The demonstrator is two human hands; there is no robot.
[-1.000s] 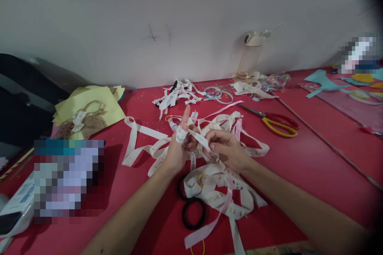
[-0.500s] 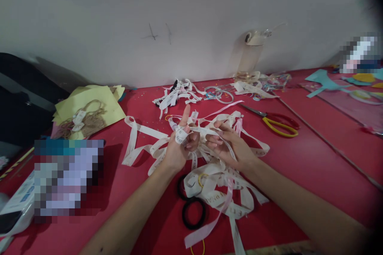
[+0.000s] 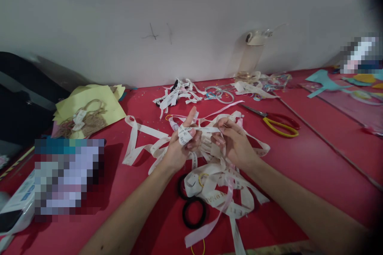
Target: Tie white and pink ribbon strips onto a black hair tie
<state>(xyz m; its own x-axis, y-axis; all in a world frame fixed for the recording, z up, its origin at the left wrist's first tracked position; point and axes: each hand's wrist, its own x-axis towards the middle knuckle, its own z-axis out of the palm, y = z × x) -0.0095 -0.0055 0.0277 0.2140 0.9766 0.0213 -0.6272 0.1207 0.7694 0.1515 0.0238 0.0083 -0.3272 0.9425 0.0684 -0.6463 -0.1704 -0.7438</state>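
My left hand [image 3: 175, 154] clasps a printed ribbon [image 3: 186, 137] looped around it, thumb raised, probably so the turns stay put. My right hand [image 3: 241, 147] pinches the same strip, seemingly to steady the span between the 2 hands. Beneath lie loose ribbons [image 3: 239, 209]; 2 black rings [image 3: 184, 213] sit nearer me, scissors [image 3: 265, 116] off right. Since 0.5 s ago, my right fingertips have gathered in the strip that trailed across them.

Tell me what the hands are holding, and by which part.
A white printed ribbon: wound in a loop around the left hand, its free length pinched in the right hand's fingertips. How near its end, I cannot tell.
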